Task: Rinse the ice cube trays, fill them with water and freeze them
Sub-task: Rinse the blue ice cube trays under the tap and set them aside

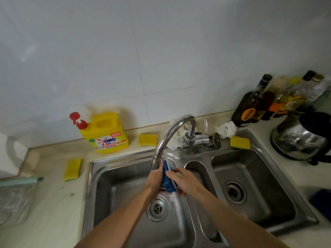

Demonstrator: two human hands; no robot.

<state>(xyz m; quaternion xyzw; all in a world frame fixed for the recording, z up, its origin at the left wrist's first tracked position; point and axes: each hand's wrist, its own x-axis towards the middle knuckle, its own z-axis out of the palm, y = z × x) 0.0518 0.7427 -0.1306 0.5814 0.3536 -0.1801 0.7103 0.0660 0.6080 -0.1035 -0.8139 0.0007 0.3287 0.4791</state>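
The left hand [155, 179] and right hand [185, 182] clasp a blue tray [168, 184] between them, fingers curled round its two sides. The tray stands on edge; it may be two trays stacked, but blur makes that hard to tell. It sits just under the tap [170, 135] spout at twelve o'clock, over the left basin of the steel sink [123, 157]. Water streams off its lower end towards the drain [157, 209] at six o'clock. A yellow jug [107, 135] stands at ten o'clock, a sponge [147, 139] lies at eleven, and a kettle [300, 140] sits at two.
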